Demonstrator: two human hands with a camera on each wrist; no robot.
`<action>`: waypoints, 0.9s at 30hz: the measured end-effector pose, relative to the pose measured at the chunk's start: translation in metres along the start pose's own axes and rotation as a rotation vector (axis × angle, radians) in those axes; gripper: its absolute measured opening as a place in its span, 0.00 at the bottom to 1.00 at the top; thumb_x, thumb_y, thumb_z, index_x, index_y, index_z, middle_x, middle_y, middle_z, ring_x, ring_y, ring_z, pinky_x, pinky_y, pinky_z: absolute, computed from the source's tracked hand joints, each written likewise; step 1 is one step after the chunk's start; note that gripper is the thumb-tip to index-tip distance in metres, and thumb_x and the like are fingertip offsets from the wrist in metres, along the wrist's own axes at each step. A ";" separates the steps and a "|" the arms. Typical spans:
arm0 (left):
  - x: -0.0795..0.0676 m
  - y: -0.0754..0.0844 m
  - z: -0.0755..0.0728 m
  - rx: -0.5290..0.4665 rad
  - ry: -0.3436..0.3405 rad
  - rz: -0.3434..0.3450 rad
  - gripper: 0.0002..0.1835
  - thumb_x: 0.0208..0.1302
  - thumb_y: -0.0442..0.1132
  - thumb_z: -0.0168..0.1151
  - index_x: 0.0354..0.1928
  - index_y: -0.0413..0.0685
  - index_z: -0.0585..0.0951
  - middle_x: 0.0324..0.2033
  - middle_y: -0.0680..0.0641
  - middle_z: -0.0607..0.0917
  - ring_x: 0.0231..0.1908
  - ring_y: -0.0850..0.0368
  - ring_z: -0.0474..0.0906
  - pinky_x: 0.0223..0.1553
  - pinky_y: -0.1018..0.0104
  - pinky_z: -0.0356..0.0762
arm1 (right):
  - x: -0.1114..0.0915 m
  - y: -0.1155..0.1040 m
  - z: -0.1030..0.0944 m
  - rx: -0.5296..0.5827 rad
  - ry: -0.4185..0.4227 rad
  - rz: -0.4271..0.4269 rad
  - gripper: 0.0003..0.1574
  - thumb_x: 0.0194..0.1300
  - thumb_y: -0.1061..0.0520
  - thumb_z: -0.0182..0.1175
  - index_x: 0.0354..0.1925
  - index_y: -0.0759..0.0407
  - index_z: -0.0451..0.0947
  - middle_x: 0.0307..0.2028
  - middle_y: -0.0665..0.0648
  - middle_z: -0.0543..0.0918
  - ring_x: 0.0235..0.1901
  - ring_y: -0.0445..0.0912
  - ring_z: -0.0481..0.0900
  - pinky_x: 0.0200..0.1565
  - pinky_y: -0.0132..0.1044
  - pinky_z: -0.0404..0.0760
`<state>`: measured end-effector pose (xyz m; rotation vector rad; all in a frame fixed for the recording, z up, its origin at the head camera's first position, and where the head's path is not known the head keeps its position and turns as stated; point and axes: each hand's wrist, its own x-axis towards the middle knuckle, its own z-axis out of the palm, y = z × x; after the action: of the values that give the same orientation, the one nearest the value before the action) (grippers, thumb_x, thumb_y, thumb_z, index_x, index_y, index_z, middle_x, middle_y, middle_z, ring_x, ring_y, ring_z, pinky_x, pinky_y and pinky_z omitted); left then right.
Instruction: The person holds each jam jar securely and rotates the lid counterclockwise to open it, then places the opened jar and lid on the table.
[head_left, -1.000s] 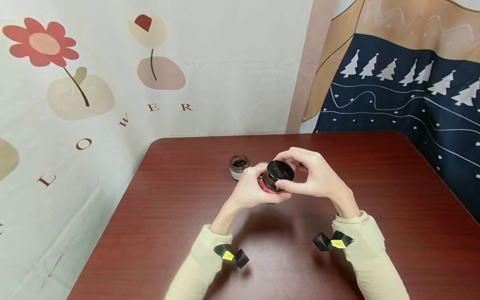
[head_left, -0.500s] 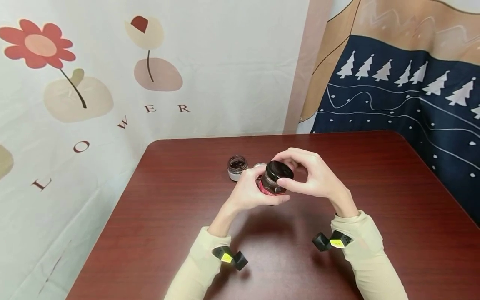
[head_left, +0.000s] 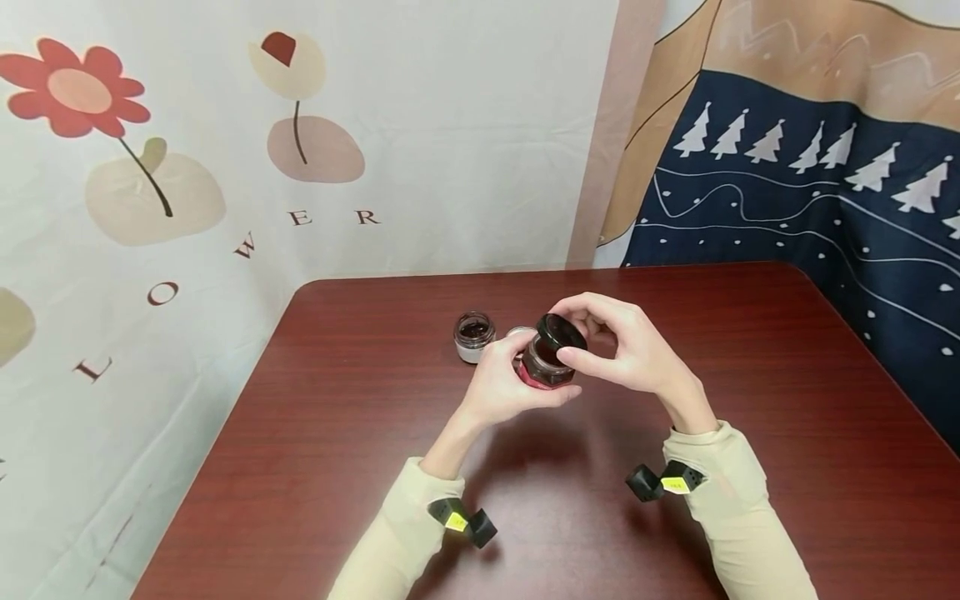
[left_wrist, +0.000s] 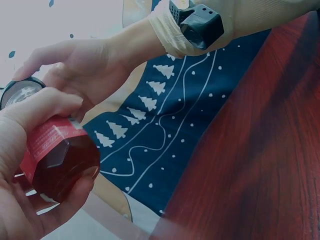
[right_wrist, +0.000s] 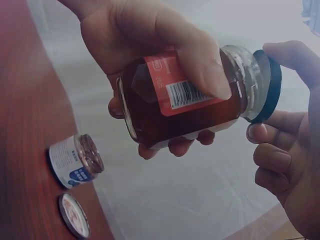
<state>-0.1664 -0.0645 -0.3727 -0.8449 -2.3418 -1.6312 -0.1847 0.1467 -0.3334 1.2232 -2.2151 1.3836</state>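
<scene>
My left hand [head_left: 501,382] grips a glass jar [right_wrist: 210,117] of dark amber contents, with a red barcode label [right_wrist: 175,82], holding it above the table. The fingers of my right hand [head_left: 626,346] pinch its black screw lid [head_left: 564,331]. In the head view the lid is tilted up at the far side of the mouth, so part of the opening shows. The right wrist view has the lid's edge [right_wrist: 272,87] right at the glass rim, thumb on one side and fingers on the other. From the left wrist view the jar's faceted base [left_wrist: 67,167] faces the camera.
Behind my left hand, a small lidless jar [head_left: 475,337] with dark contents and a white-and-blue label stands on the reddish-brown table [head_left: 360,417]. Its loose lid [right_wrist: 75,216] lies beside it, inner side up, partly hidden in the head view. Printed cloths [head_left: 465,150] hang behind the table.
The black lid has risen from lying flat on the jar to tilting away from its mouth, lifted by the right hand. The left hand keeps its grip on the jar almost unmoved.
</scene>
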 end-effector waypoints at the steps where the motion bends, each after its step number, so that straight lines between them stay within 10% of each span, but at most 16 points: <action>1: 0.000 -0.001 0.001 -0.004 0.014 -0.007 0.27 0.42 0.41 0.84 0.47 0.49 0.84 0.37 0.53 0.85 0.38 0.62 0.80 0.40 0.65 0.80 | 0.000 0.000 0.000 -0.001 0.003 0.003 0.24 0.57 0.66 0.70 0.53 0.56 0.80 0.30 0.48 0.72 0.28 0.42 0.69 0.27 0.32 0.71; 27: -0.010 -0.012 0.005 -0.062 0.181 -0.098 0.29 0.40 0.35 0.83 0.49 0.46 0.85 0.40 0.51 0.88 0.40 0.61 0.83 0.44 0.65 0.81 | -0.017 0.011 -0.002 -0.068 -0.009 0.090 0.25 0.58 0.61 0.72 0.54 0.53 0.78 0.32 0.47 0.74 0.29 0.41 0.69 0.27 0.33 0.70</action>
<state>-0.1638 -0.0665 -0.3881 -0.5744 -2.2513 -1.7463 -0.1833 0.1590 -0.3496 1.1218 -2.3302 1.3250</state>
